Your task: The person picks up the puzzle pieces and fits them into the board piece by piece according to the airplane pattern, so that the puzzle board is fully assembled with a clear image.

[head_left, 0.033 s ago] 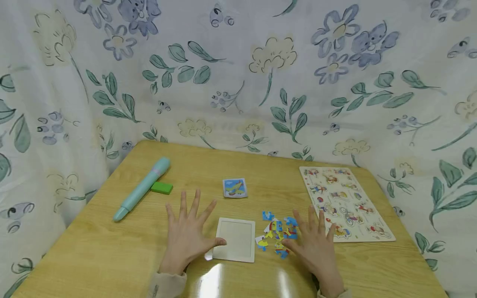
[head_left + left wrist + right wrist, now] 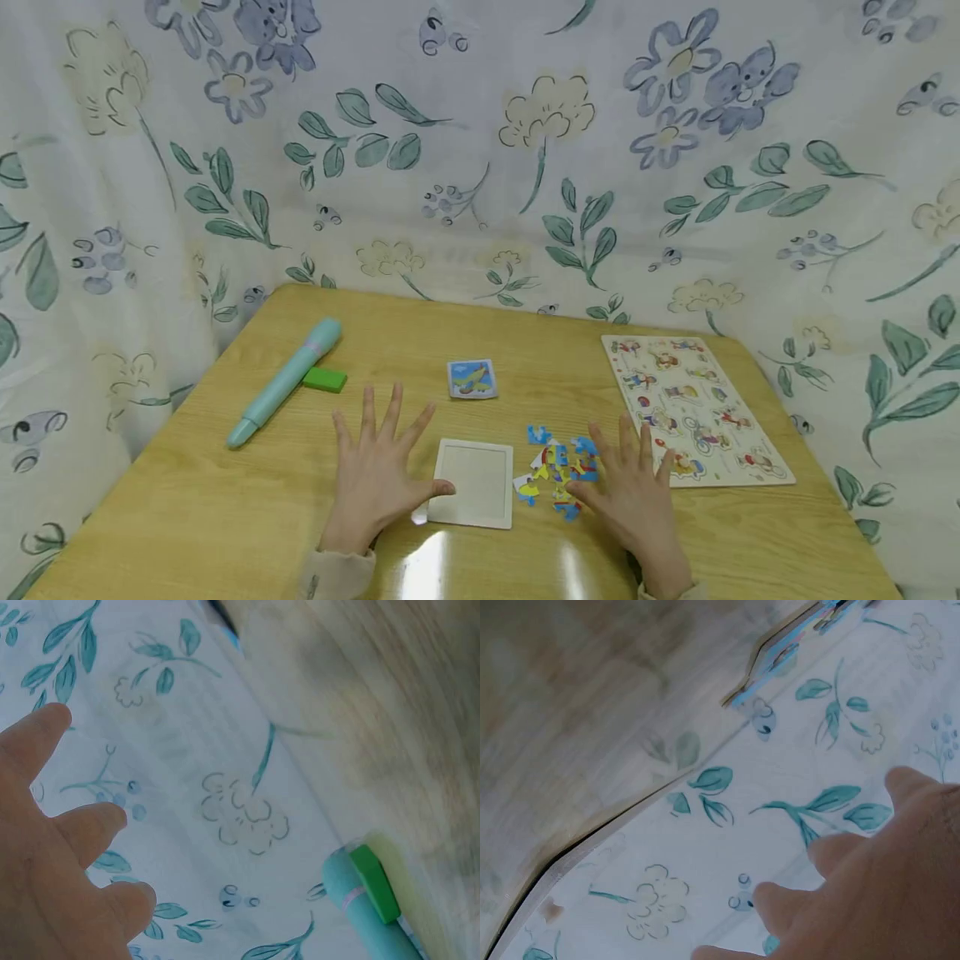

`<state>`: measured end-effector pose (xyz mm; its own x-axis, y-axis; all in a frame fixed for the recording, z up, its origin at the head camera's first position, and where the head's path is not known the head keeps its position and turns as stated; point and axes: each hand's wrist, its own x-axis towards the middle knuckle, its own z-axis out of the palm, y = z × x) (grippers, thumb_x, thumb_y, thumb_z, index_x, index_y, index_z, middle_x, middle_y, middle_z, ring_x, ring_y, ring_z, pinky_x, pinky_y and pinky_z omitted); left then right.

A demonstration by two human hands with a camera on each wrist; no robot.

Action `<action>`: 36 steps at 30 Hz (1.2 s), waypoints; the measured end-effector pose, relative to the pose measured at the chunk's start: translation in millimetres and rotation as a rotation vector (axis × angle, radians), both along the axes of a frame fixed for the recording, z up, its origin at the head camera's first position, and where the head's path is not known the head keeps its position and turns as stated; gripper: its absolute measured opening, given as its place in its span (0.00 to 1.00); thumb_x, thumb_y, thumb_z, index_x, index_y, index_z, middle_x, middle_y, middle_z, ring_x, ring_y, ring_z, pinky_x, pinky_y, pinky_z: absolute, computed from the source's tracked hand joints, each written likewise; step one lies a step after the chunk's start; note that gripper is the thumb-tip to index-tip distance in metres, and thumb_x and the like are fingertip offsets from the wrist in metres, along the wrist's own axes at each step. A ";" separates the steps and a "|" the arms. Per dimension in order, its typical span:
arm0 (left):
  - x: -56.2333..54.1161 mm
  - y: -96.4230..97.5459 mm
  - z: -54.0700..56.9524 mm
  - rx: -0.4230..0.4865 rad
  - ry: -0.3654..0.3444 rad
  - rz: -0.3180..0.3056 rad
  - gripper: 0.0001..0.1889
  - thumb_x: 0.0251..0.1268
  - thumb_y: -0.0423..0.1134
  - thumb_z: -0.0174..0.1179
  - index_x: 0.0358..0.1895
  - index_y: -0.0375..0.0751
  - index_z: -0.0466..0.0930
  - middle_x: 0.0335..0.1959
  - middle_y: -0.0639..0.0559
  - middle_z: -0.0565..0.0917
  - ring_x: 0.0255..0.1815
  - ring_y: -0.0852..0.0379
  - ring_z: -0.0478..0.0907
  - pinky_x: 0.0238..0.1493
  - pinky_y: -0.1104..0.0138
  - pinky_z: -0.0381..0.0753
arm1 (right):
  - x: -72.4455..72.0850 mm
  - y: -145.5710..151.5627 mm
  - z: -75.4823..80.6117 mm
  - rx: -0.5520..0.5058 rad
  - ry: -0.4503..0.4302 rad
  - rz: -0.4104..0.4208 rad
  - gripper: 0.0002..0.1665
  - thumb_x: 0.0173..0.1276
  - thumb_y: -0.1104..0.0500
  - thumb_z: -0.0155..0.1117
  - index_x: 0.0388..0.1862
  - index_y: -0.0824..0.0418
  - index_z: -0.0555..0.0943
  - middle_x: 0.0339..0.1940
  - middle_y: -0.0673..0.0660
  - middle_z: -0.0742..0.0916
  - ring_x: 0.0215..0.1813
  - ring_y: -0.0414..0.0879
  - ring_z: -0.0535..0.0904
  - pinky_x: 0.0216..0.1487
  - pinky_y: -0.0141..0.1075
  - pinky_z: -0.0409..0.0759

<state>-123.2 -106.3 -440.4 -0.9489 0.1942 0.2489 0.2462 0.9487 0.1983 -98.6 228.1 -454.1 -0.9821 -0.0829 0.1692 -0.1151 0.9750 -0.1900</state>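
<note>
My left hand (image 2: 377,475) is spread with its fingers straight, and its thumb reaches over the left edge of a pale square puzzle tray (image 2: 474,483). To the right of that tray lies a loose heap of jigsaw pieces (image 2: 555,467) in blue, yellow and red. My right hand (image 2: 637,496) is also spread, its thumb over the right side of the heap. Neither hand grips anything. Behind the tray sits a small square picture card (image 2: 472,379) with a yellow airplane on blue. Only fingers (image 2: 97,832) and part of the other hand (image 2: 870,885) show in the wrist views.
A teal pen-shaped tube (image 2: 288,379) lies at the left, a green block (image 2: 325,380) beside it. At the right is a large wooden board (image 2: 697,412) with printed figures. A floral curtain (image 2: 480,167) hangs behind the wooden table (image 2: 187,500).
</note>
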 end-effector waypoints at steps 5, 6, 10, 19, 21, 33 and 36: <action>-0.3 0.6 -1.4 -0.008 0.003 -0.027 0.56 0.33 0.82 0.58 0.74 0.66 0.59 0.80 0.44 0.49 0.79 0.32 0.37 0.69 0.27 0.35 | 0.7 -0.6 -3.9 0.007 -0.001 -0.032 0.52 0.60 0.25 0.54 0.78 0.44 0.55 0.79 0.67 0.53 0.78 0.72 0.45 0.68 0.77 0.42; -0.3 0.3 -1.5 -0.015 0.005 -0.030 0.56 0.33 0.82 0.58 0.74 0.65 0.59 0.79 0.44 0.50 0.79 0.31 0.38 0.69 0.27 0.36 | 0.4 -0.9 -5.3 0.000 -0.006 -0.038 0.52 0.60 0.26 0.54 0.78 0.45 0.55 0.80 0.67 0.53 0.78 0.72 0.45 0.69 0.76 0.42; -2.4 -1.0 0.1 -0.015 0.000 -0.038 0.56 0.33 0.81 0.59 0.74 0.62 0.60 0.79 0.42 0.52 0.79 0.31 0.40 0.69 0.27 0.37 | -4.0 -0.8 -5.3 -0.028 -0.020 -0.043 0.52 0.61 0.27 0.55 0.78 0.46 0.55 0.80 0.66 0.52 0.78 0.71 0.44 0.70 0.75 0.41; -3.2 -1.7 -3.9 0.016 -0.096 -0.071 0.56 0.38 0.77 0.62 0.74 0.56 0.60 0.77 0.41 0.56 0.78 0.31 0.46 0.72 0.30 0.39 | -7.6 2.9 -4.6 -0.051 -0.021 -0.059 0.50 0.63 0.28 0.54 0.78 0.49 0.56 0.79 0.67 0.55 0.77 0.73 0.47 0.68 0.76 0.45; -3.8 0.6 -5.4 0.031 -0.151 -0.103 0.55 0.41 0.75 0.62 0.75 0.53 0.60 0.76 0.40 0.58 0.77 0.32 0.49 0.71 0.30 0.42 | -9.4 5.9 -3.9 -0.054 -0.012 -0.058 0.50 0.63 0.30 0.55 0.78 0.50 0.56 0.78 0.68 0.57 0.76 0.74 0.50 0.68 0.76 0.49; -3.1 5.7 -14.4 0.192 -0.389 -0.219 0.49 0.46 0.55 0.73 0.71 0.34 0.64 0.74 0.39 0.63 0.76 0.36 0.57 0.73 0.40 0.57 | -50.8 -19.8 -3.0 -0.141 -0.029 0.067 0.34 0.65 0.43 0.64 0.66 0.56 0.74 0.66 0.63 0.77 0.65 0.67 0.70 0.62 0.65 0.70; 1.7 8.6 -19.1 0.203 -0.413 -0.255 0.48 0.46 0.54 0.72 0.70 0.33 0.65 0.74 0.38 0.63 0.75 0.36 0.58 0.73 0.40 0.58 | -57.0 -33.5 -4.5 -0.137 0.014 0.125 0.26 0.61 0.52 0.71 0.58 0.58 0.80 0.58 0.60 0.83 0.60 0.62 0.76 0.60 0.58 0.76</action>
<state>-121.6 -97.7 -459.5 -0.9046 0.4188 -0.0794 0.3269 0.8010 0.5016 -155.5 194.6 -458.6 -0.9631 -0.1790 0.2010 -0.2370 0.9180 -0.3180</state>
